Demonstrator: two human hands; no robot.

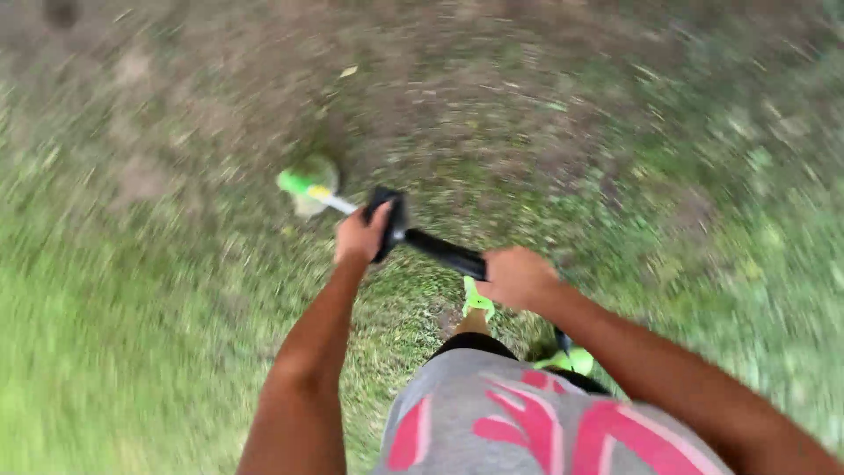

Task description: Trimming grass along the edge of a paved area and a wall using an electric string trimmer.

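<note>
hands closed | left [359,236] front handle [389,224] | right [517,278] trimmer shaft [444,252]

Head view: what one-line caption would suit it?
Both hands, left and right, grip a black-and-green string trimmer over patchy grass.

Green-black string trimmer [413,236], angled over grass

Bare forearms, no sleeves, grey shirt [545,422] with pink-red printed markings, black shorts hem [470,345], bright green footwear [479,299]
</note>
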